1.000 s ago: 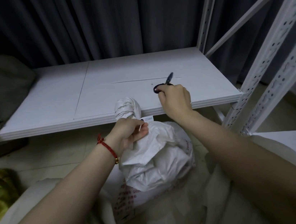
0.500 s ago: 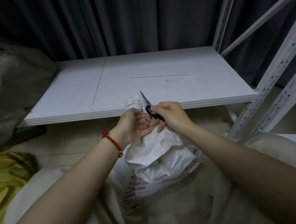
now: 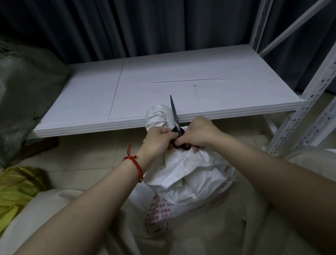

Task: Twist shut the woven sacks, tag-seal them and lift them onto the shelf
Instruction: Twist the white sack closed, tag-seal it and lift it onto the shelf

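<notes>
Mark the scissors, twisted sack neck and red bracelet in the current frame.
scissors (image 3: 174, 113): head view, on the upright blade.
sack neck (image 3: 155, 116): head view, on the bound, twisted top.
red bracelet (image 3: 136, 164): head view, on the cord at the left wrist.

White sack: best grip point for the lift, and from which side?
Probably the twisted neck of the white sack: it stands upright, narrow and bound, a ready handle above the slack, crumpled body. Come from the left; the scissors blade stands along its right.
</notes>
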